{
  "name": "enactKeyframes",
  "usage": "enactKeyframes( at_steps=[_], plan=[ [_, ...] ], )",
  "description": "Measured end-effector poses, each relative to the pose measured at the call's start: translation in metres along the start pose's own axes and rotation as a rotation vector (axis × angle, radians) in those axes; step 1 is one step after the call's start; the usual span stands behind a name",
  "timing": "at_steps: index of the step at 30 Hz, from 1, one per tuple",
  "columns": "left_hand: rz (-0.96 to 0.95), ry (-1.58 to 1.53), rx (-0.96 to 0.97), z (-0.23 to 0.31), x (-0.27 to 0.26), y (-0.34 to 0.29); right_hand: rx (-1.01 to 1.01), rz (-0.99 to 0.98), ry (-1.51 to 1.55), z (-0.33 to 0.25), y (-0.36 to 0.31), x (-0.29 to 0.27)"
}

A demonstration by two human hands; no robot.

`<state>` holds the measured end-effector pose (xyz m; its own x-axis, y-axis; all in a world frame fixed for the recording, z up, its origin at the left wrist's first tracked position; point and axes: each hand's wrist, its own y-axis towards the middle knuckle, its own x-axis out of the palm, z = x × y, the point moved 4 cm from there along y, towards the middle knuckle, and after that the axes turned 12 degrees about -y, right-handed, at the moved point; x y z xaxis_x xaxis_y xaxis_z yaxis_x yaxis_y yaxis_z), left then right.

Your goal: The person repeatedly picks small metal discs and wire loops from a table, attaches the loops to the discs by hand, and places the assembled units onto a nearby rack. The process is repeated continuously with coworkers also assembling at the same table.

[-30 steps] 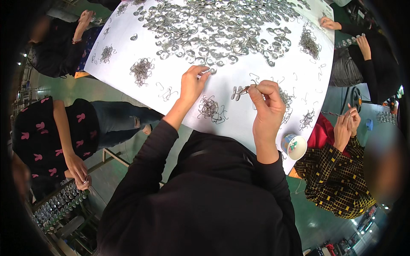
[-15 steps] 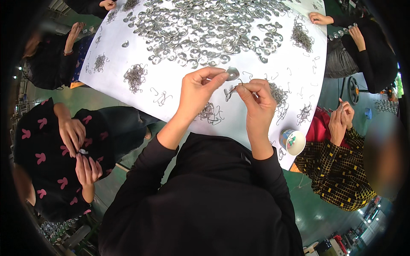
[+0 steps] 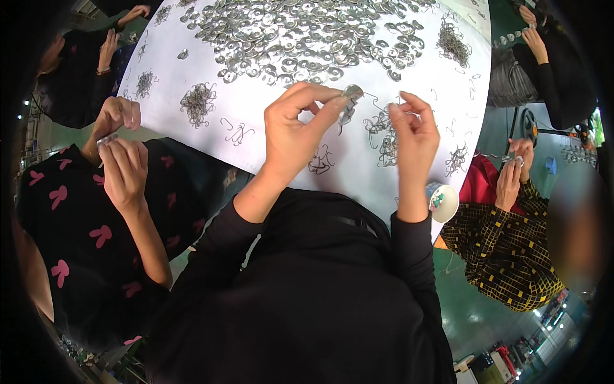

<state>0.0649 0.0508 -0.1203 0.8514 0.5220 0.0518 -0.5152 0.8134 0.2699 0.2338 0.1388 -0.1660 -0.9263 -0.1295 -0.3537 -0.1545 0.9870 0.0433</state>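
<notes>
Between thumb and fingers, my left hand (image 3: 297,121) pinches a small shiny metal disc (image 3: 352,91) above the white table. Bent wire hooks (image 3: 346,115) hang just below the disc, and a thin wire juts from it to the right; how they join is too small to tell. My right hand (image 3: 417,128) is raised to the right of the disc, thumb and index finger apart, with nothing visible between them. Under and beside its thumb lies a pile of wire hooks (image 3: 387,144). A smaller hook pile (image 3: 320,161) rests below my left hand.
A large heap of metal discs (image 3: 288,38) covers the table's far middle. More hook piles (image 3: 198,102) lie around the white tabletop (image 3: 256,105). A paper cup (image 3: 446,203) with small coloured pieces stands by my right forearm. Co-workers sit at both sides, handling small metal parts.
My right hand has let go of the wire hooks and drawn away to the right. The hooks now hang by the disc in my left hand, which has risen slightly.
</notes>
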Motion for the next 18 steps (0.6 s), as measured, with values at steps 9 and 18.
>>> enactKeyframes(
  at_steps=[9,18],
  plan=[
    [0.083,-0.049,-0.026,-0.002,-0.01,0.013,0.113,-0.426,-0.873,0.101,0.011,0.01],
    [0.084,-0.034,-0.083,-0.004,-0.009,0.014,0.253,-0.558,-0.487,0.114,0.009,0.019]
  ],
)
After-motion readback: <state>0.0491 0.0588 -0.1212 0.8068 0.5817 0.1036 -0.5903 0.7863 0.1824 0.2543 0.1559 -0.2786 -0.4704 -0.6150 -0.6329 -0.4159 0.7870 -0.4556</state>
